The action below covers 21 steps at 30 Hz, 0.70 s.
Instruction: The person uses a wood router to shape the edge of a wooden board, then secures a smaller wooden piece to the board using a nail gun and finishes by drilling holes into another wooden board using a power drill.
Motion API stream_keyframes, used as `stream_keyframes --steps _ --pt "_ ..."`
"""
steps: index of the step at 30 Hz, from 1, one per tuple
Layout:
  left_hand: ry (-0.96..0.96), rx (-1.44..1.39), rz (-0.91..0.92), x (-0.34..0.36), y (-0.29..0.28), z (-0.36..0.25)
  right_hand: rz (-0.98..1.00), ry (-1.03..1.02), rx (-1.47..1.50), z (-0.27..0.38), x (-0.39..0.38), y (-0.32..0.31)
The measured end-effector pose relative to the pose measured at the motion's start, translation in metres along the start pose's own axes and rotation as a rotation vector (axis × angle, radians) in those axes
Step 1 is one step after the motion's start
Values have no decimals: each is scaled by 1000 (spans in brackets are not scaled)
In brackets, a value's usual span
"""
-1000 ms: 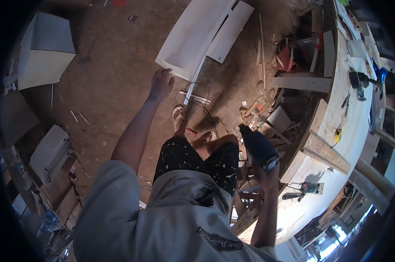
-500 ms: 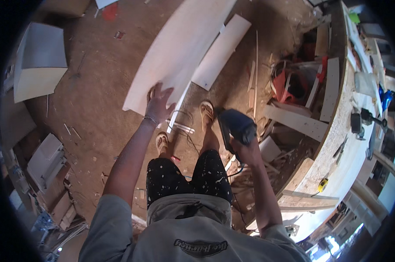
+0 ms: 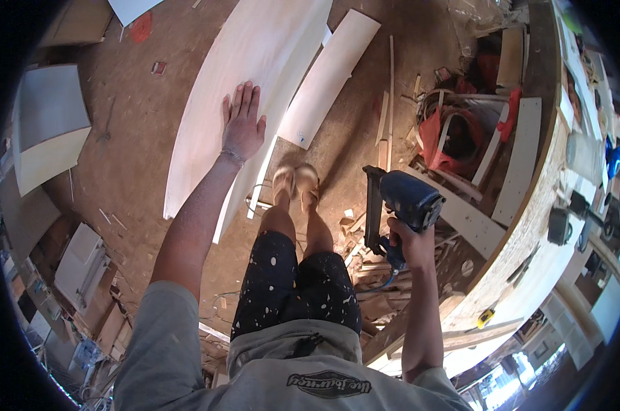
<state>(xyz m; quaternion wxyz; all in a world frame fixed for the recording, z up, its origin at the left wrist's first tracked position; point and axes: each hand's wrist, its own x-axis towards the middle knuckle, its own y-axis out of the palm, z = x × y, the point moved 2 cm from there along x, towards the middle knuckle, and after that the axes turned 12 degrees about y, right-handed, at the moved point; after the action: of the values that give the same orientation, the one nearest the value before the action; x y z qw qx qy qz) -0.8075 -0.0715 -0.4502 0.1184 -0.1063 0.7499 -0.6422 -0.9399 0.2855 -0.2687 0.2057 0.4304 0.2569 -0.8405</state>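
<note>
My left hand lies flat, fingers stretched, on the face of a long pale wooden panel. The panel stretches from near my feet to the top of the view, with a second pale edge along its right side. Gripped in my right hand is a dark blue air nail gun, held off the panel beside the workbench. Its black magazine lies on the left, and a blue hose runs from its handle. A narrower pale board lies to the right of the panel.
To my right curves a workbench bearing a yellow tape measure and a black tool. Wood offcuts and a red bag sit beneath and beside it. A box-shaped cabinet piece and stacked panels stand at left.
My left hand has moved forward and flattened on the panel, which sits farther left. The nail gun has turned into side view, slightly to the right. My feet have come together.
</note>
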Motion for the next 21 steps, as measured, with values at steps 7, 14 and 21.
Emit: stream_keyframes --steps 7,14,21 --pt "1 -37 -26 115 -1 7 -67 -165 -94 158 42 3" --pt "-1 -165 -95 216 -7 18 -33 -338 -434 339 114 52" --pt "-41 -106 -19 272 -13 20 142 -668 -703 412 227 94"
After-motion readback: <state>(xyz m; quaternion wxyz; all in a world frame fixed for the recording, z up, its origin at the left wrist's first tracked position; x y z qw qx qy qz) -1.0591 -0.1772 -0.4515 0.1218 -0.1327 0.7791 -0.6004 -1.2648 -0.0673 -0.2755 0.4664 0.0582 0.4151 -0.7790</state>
